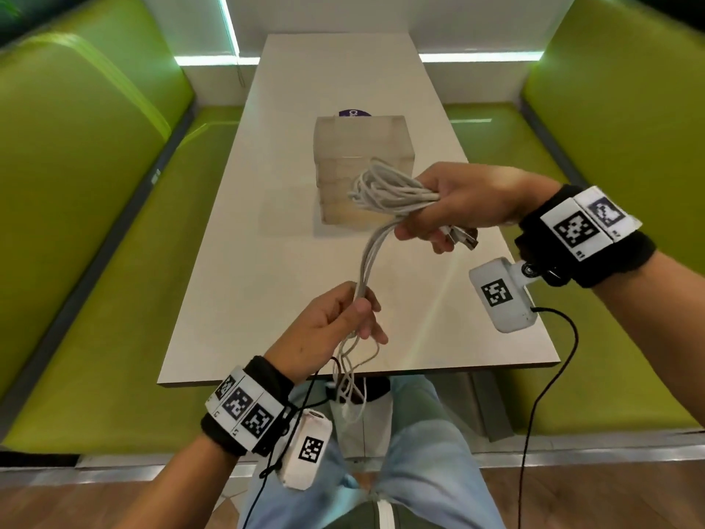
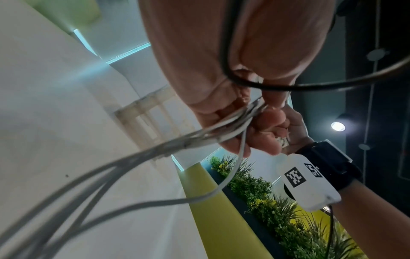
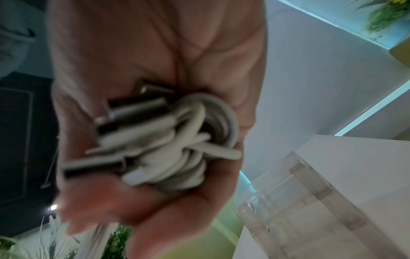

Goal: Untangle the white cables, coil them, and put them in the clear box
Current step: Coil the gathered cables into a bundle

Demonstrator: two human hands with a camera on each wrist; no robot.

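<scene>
Green padded benches [image 1: 87,208] flank the long white table [image 1: 267,284] we stand at, with lit strips glowing along the wall behind. On the table, ahead of our hands, stands the clear box [image 1: 362,147]; its walls are see-through and hazy, so we cannot tell from the head view whether anything lies inside. Behind it a purple sticker [image 1: 353,111] peeks out, mostly hidden by the box; only the letters "Cl" can be read.

Our right hand [image 1: 469,200] is raised above the table just in front of the box, its fingers clenched round a coiled bunch of the white cables [image 1: 385,192]. The loops stick out to the left of the fist, overlapping the box in the head view. Metal plugs [image 1: 463,235] poke out beneath the palm; the right wrist view shows them pressed against the coil, but that picture is blurred and we cannot count them.

From the coil several strands run down to our left hand [image 1: 335,318], which is nearer to us and lower. Its thumb and fingers pinch the strands together. Below that hand the loose ends dangle past the table edge in front of our jeans [image 1: 416,444], tangled with a thin black wire, and we cannot follow where each one ends.

Both wrists wear black bands [image 1: 606,242] carrying white blocks printed with black-and-white square codes; the small print beside them is too tiny to read.
</scene>
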